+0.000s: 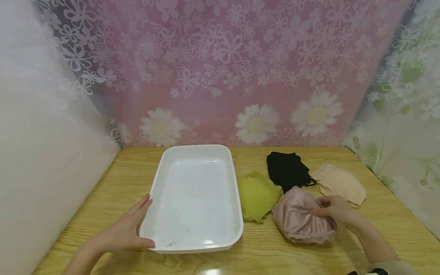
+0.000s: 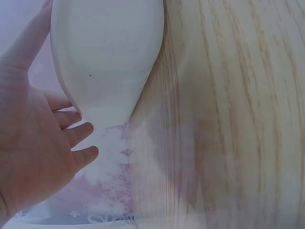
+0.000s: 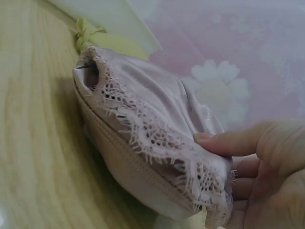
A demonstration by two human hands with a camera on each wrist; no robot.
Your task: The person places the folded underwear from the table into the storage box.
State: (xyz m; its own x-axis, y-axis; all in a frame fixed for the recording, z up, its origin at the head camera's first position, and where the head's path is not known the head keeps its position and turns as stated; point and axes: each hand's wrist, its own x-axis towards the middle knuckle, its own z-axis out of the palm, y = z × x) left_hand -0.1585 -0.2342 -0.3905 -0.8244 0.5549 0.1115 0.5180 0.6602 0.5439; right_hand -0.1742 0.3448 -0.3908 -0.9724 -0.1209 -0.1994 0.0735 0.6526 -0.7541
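Note:
A large white tray (image 1: pixel 192 198) lies on the wooden table, with only marks on its bottom. My left hand (image 1: pixel 125 229) is spread at its near left corner, thumb tip at the near rim and fingertips along the left side. In the left wrist view the left hand's ring and little fingers (image 2: pixel 86 157) stand off the tray wall (image 2: pixel 109 57). My right hand (image 1: pixel 338 210) pinches a folded dusty-pink satin bra (image 1: pixel 300 221) at its right side. Lace trim edges this bra (image 3: pixel 143 129) in the right wrist view; some right-hand fingers are hidden behind it.
Between the tray and the pink bra lies a yellow-green bra (image 1: pixel 258 196). Behind them are a folded black garment (image 1: pixel 287 170) with a thin strap and a beige garment (image 1: pixel 340 183). Flowered curtain-like sheets (image 1: pixel 213 76) border the wooden table (image 1: pixel 99 214).

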